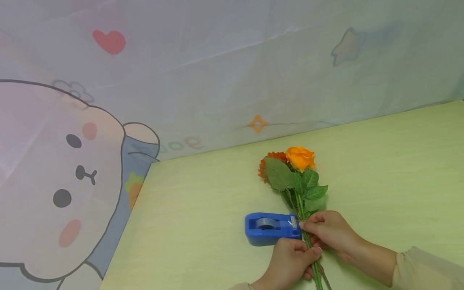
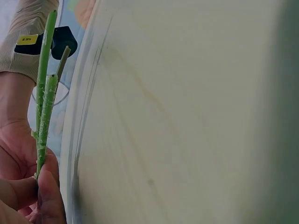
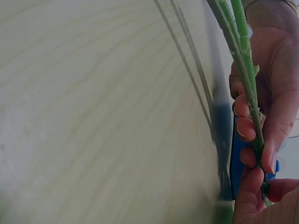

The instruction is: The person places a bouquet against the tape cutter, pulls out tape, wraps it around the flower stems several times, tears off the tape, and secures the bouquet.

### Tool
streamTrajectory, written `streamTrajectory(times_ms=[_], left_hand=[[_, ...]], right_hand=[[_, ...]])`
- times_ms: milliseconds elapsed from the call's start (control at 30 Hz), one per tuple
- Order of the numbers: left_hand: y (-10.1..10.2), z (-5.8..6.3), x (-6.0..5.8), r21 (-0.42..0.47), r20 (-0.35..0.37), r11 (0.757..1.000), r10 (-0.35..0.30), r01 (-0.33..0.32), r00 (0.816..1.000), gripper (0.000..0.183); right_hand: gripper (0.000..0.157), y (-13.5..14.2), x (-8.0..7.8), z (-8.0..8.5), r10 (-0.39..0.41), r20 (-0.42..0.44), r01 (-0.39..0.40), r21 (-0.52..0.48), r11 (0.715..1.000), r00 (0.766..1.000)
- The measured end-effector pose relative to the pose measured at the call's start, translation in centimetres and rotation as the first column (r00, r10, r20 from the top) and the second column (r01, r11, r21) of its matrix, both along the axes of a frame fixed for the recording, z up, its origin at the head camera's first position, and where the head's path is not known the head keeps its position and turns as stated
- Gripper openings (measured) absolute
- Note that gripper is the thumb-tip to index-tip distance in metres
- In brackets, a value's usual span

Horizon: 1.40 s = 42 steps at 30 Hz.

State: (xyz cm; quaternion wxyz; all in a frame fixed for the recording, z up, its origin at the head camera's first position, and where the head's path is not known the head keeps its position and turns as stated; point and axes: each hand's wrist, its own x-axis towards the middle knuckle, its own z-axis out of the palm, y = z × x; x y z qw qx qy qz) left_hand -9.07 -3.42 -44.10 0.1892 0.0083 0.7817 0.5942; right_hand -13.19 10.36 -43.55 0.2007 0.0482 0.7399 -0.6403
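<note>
A bunch of flowers lies across the table in the head view, with an orange rose (image 1: 301,158), a rust-orange daisy-like bloom (image 1: 277,156) and green leaves (image 1: 278,174). My left hand (image 1: 290,259) grips the lower green stems (image 2: 45,116), thumb on top. Higher up, my right hand (image 1: 331,231) pinches the stems between thumb and fingers, just beyond the left. Its thumb tip is close to the cutter end of a blue tape dispenser (image 1: 264,229); whether it also holds tape cannot be told. In the right wrist view the fingertips of both hands meet around the stems (image 3: 250,88).
The pale yellow-green table (image 1: 195,193) extends to both sides of the flowers. Behind it and at left hangs a cloth (image 1: 217,80) printed with a cartoon bear, a heart and a star. A clear roll of tape (image 1: 266,223) sits in the dispenser.
</note>
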Motion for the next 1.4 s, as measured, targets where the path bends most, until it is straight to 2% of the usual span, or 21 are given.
streamTrajectory(times_ms=[433,800,900,967,1033,1100,1233,1400], left_hand=[[-0.4,-0.2,-0.2,0.004,0.01,1.0,-0.028,0.028,1.0,0.036],[-0.5,-0.3,-0.2,-0.006,0.015,1.0,-0.03,0.03,0.999,0.035],[-0.4,-0.3,-0.1,-0.019,0.04,1.0,-0.018,0.019,0.999,0.036],[-0.2,-0.4,0.0,-0.039,0.083,0.999,-0.001,0.004,0.997,0.037],[0.0,-0.6,0.2,-0.061,0.144,0.998,0.029,-0.021,0.989,0.037],[0.2,-0.8,0.2,-0.064,0.168,0.998,0.039,-0.029,0.985,0.036],[0.6,-0.8,0.0,-0.039,0.15,0.999,0.032,-0.026,0.988,0.034],[1.3,0.1,-0.2,-0.05,0.156,0.998,0.047,-0.039,0.987,0.032]], right_hand=[[0.015,-0.3,0.0,-0.2,-0.007,0.001,0.007,0.004,1.0,1.0],[0.015,-0.2,0.0,-0.6,-0.004,0.007,0.004,-0.046,0.999,1.0],[0.013,-0.3,0.1,-1.0,-0.009,-0.032,0.009,-0.01,1.0,0.999],[0.012,-0.3,0.3,-1.2,-0.011,-0.042,0.011,0.009,1.0,0.999],[0.012,-0.1,0.5,-1.6,-0.001,-0.032,0.001,-0.004,1.0,0.999],[0.013,0.2,0.7,-1.7,0.005,-0.004,-0.005,-0.032,0.999,1.0],[0.015,1.2,0.6,-1.3,0.021,0.037,-0.018,-0.096,0.995,0.999],[0.015,2.0,0.4,-0.7,0.016,0.078,-0.005,-0.134,0.991,0.997]])
